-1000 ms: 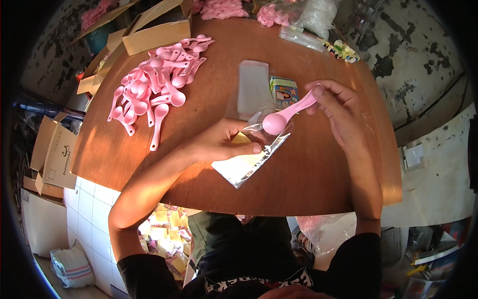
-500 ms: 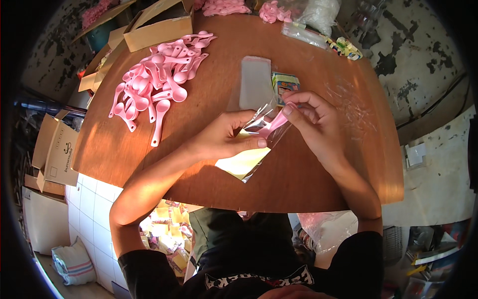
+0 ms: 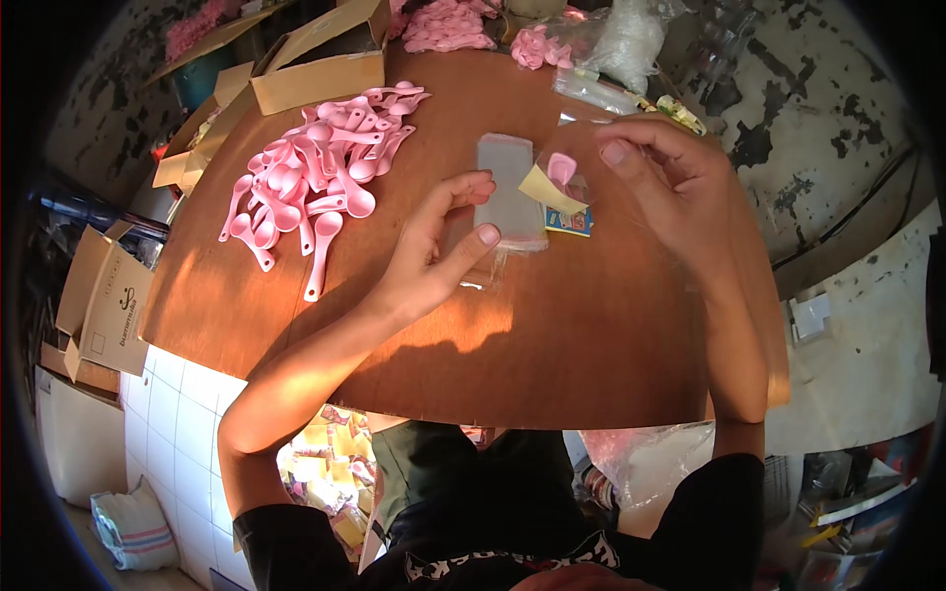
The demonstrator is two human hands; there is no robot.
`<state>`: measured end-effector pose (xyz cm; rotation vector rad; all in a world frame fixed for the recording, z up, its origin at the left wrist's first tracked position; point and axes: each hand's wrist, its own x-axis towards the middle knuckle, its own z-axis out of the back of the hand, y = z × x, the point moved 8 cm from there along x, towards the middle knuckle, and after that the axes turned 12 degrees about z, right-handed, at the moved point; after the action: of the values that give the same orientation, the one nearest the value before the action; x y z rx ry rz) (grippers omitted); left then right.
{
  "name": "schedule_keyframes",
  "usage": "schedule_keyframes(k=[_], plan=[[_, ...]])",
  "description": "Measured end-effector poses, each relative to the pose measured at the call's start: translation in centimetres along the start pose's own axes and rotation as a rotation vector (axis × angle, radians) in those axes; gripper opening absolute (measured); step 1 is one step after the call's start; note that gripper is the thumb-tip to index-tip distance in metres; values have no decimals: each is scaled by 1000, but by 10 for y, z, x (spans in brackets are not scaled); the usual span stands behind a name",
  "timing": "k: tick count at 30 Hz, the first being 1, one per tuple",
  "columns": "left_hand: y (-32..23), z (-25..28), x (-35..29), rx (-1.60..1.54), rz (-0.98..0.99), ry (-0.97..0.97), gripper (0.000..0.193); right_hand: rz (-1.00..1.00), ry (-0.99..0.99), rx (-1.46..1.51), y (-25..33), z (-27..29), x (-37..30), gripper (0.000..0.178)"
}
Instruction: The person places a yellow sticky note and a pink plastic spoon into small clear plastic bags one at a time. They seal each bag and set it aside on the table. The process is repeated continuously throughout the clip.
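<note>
My left hand [image 3: 439, 241] is open over the middle of the table, thumb and fingers apart, with nothing between them. My right hand [image 3: 670, 187] is raised to the right, its thumb and forefinger pinched. From those fingertips a clear plastic bag seems to reach leftward, though its film is hard to make out. A pink spoon [image 3: 562, 169] and a yellow card [image 3: 550, 191] show at the bag, both tilted. Beneath them lie a small blue and yellow box [image 3: 569, 222] and a stack of clear plastic bags [image 3: 506, 177].
A heap of pink spoons [image 3: 315, 163] covers the table's left side. Behind it stands an open cardboard box [image 3: 320, 74]. Bagged pink pieces [image 3: 448, 30] and clear plastic packs [image 3: 596, 91] lie at the far edge. Below the table are yellow-carded packets [image 3: 330, 458].
My left hand has let go of the bag and opened. My right hand has moved up and right, and the bag with the spoon and yellow card has moved away from me.
</note>
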<state>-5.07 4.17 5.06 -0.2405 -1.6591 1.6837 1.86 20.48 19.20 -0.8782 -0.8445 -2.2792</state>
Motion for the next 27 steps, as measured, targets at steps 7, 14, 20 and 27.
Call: schedule_keyframes(k=[7,14,20,27], plan=[[-12,0,-1,-310,-33,131,53,-256,22,522,-1,-36,-22,18],[2,-13,-1,-385,194,213,31,-396,86,587,-19,-67,-49,19],[-1,-18,-5,-259,181,210,32,-11,28,125,4,-52,-39,12],[-7,-25,-9,1,130,256,44,64,151,-179,15,-55,-44,11]])
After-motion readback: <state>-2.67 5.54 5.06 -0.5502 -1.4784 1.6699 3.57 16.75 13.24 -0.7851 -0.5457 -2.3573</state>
